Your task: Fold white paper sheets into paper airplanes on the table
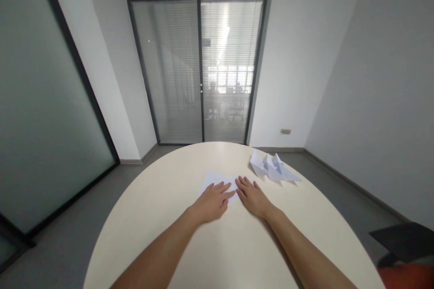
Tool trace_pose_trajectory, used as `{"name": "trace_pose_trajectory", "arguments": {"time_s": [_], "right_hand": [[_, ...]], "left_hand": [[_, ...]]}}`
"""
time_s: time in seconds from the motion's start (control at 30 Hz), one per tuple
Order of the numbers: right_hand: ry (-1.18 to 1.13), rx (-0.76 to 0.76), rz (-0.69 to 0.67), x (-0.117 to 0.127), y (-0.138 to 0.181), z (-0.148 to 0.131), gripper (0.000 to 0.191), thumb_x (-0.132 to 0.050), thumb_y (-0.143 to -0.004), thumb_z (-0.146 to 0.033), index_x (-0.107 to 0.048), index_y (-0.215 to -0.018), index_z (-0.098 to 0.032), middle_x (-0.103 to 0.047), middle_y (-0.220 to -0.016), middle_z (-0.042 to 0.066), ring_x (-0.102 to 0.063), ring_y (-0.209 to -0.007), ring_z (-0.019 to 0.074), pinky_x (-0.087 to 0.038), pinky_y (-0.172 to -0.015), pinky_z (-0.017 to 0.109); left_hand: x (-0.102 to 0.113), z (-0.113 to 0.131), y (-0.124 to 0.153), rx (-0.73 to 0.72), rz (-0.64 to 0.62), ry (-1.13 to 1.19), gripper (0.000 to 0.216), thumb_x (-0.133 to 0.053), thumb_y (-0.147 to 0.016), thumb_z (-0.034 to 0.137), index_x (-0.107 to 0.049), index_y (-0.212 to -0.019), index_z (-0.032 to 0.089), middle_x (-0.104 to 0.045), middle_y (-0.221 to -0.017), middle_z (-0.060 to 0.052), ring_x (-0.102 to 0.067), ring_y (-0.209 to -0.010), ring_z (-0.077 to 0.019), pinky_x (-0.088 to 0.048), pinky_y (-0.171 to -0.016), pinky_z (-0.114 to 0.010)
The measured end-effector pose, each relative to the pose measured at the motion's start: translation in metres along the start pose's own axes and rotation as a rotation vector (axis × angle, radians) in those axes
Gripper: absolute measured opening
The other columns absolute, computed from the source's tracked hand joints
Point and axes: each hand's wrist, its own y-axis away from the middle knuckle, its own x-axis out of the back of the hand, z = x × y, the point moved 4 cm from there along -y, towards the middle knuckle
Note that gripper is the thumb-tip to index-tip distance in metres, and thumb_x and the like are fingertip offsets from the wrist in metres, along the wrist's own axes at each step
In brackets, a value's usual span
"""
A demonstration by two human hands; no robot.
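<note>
White paper sheet (213, 177) lies flat on round table (142, 207); left hand (210, 202) spread on it, right hand (253, 198) open at its edge, neither gripping. Folded paper boats (272, 171) farther right look finished; this sheet, barely begun.

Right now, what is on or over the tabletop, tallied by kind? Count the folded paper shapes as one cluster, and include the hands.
Flat white paper: 1
Folded-paper cluster: 1 (shapes overlap, so I can't count them singly)
Hands: 2 (left hand, right hand)
Total: 4
</note>
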Motion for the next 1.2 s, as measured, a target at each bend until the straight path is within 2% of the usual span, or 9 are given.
{"name": "trace_pose_trajectory", "arguments": {"time_s": [0.23,0.33,0.43,0.5,0.67,0.9,1.03,1.2], "right_hand": [[-0.037,0.008,0.113,0.001,-0.001,0.002,0.049,-0.033,-0.100,-0.031,-0.050,-0.144,-0.017,-0.041,-0.154,0.014,-0.033,-0.145,0.0288,-0.026,-0.116,0.055],[-0.044,0.103,0.181,0.006,0.001,-0.002,0.045,-0.038,-0.100,-0.035,-0.057,-0.138,-0.020,-0.047,-0.150,0.013,-0.039,-0.142,0.0294,-0.028,-0.115,0.054],[-0.079,0.251,0.149,0.009,0.004,-0.011,0.045,-0.037,-0.101,-0.040,-0.060,-0.135,-0.023,-0.051,-0.147,0.011,-0.043,-0.139,0.0275,-0.030,-0.115,0.050],[-0.101,0.280,0.096,0.009,0.005,-0.013,0.047,-0.035,-0.101,-0.044,-0.058,-0.138,-0.025,-0.051,-0.148,0.010,-0.044,-0.139,0.0267,-0.031,-0.115,0.050],[-0.084,0.157,0.048,0.006,0.003,-0.009,0.052,-0.033,-0.101,-0.046,-0.051,-0.144,-0.022,-0.044,-0.153,0.011,-0.036,-0.144,0.0271,-0.026,-0.117,0.051],[0.011,-0.019,0.080,0.005,0.004,-0.004,0.055,-0.033,-0.100,-0.046,-0.046,-0.145,-0.017,-0.037,-0.157,0.012,-0.028,-0.147,0.0304,-0.021,-0.118,0.053],[0.038,-0.091,0.076,0.005,0.004,-0.004,0.057,-0.034,-0.100,-0.046,-0.044,-0.147,-0.016,-0.036,-0.158,0.011,-0.026,-0.147,0.0331,-0.018,-0.118,0.057],[0.036,-0.103,0.078,0.004,0.002,-0.003,0.061,-0.035,-0.099,-0.050,-0.042,-0.148,-0.015,-0.034,-0.158,0.011,-0.024,-0.148,0.0339,-0.018,-0.118,0.057]], "left_hand": [[0.005,0.003,0.000,0.000,0.010,-0.043,0.046,-0.039,-0.098,0.029,-0.048,-0.143,0.027,-0.046,-0.151,-0.005,-0.042,-0.138,-0.0276,-0.036,-0.111,-0.050],[0.007,0.004,0.000,0.069,0.034,-0.087,0.045,-0.040,-0.098,0.033,-0.049,-0.141,0.027,-0.049,-0.149,-0.006,-0.045,-0.134,-0.0285,-0.039,-0.106,-0.050],[0.009,0.002,0.000,0.156,0.067,-0.127,0.045,-0.042,-0.097,0.037,-0.052,-0.140,0.026,-0.052,-0.146,-0.008,-0.047,-0.128,-0.0301,-0.042,-0.102,-0.049],[0.009,0.001,0.000,0.181,0.081,-0.133,0.045,-0.043,-0.097,0.038,-0.053,-0.139,0.026,-0.053,-0.144,-0.009,-0.049,-0.125,-0.0305,-0.042,-0.100,-0.049],[0.006,-0.003,0.000,0.164,0.090,-0.100,0.045,-0.045,-0.096,0.040,-0.054,-0.137,0.025,-0.054,-0.143,-0.009,-0.049,-0.125,-0.0307,-0.042,-0.102,-0.049],[-0.001,-0.007,0.000,0.171,0.062,-0.048,0.049,-0.045,-0.096,0.043,-0.051,-0.141,0.024,-0.050,-0.148,-0.009,-0.039,-0.138,-0.0311,-0.030,-0.115,-0.052],[0.002,-0.004,0.001,0.142,0.060,-0.053,0.055,-0.050,-0.092,0.049,-0.052,-0.141,0.023,-0.050,-0.147,-0.010,-0.042,-0.135,-0.0334,-0.033,-0.113,-0.053],[0.006,0.001,0.002,0.089,0.058,-0.062,0.058,-0.054,-0.089,0.052,-0.052,-0.140,0.026,-0.051,-0.146,-0.009,-0.046,-0.129,-0.0346,-0.037,-0.108,-0.054]]}}
